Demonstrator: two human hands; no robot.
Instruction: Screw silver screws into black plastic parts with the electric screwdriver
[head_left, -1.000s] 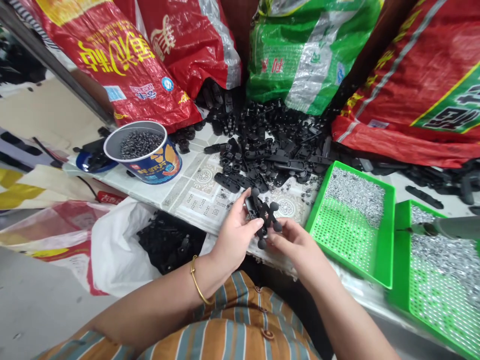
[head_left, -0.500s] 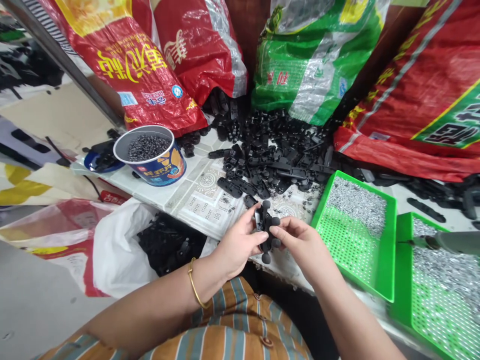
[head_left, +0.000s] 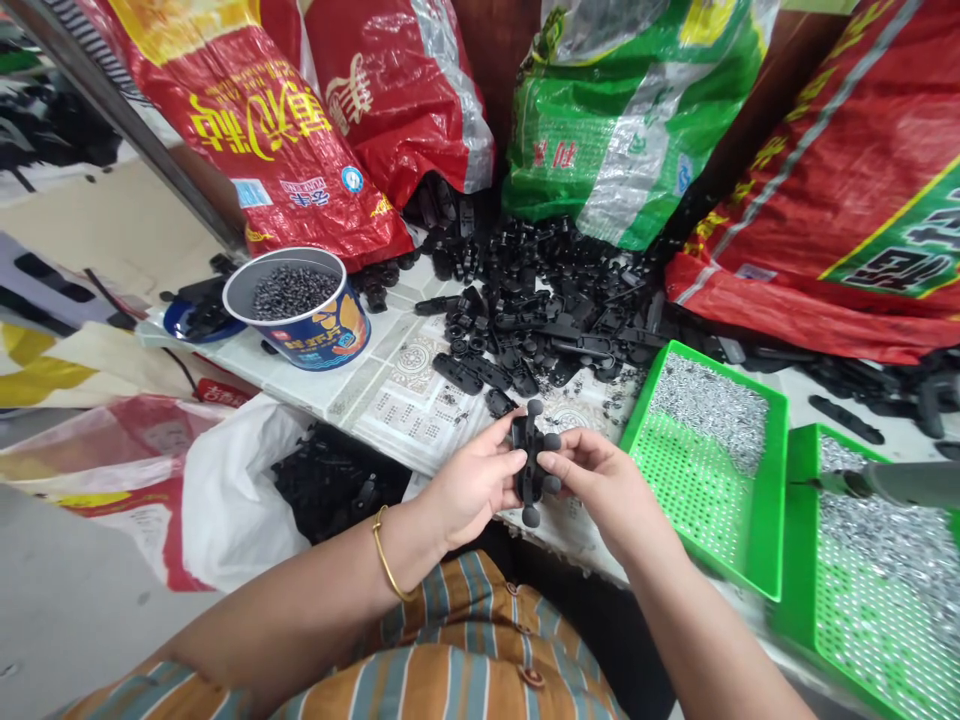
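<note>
A black plastic part with round knobs (head_left: 531, 462) is held upright between both hands, over the table's front edge. My left hand (head_left: 480, 480) grips its left side, with the thumb across the part. The thumb and index finger of my right hand (head_left: 596, 475) pinch the knobs on its right side. Behind the hands, a heap of loose black plastic parts (head_left: 555, 310) spreads over the patterned tabletop (head_left: 409, 405). Several long flat black pieces (head_left: 459, 373) lie at the heap's near edge.
A blue tub of small dark pieces (head_left: 330, 335) stands at left. Green trays (head_left: 776, 480) of silvery metal pieces are at right, beside a grey tool tip (head_left: 900, 484). Red bags (head_left: 285, 170) and a green bag (head_left: 555, 165) line the back. An open white sack (head_left: 232, 500) hangs lower left.
The black part has turned slightly in my hands, and my left thumb has shifted up along it. The pinch of my right hand looks much the same.
</note>
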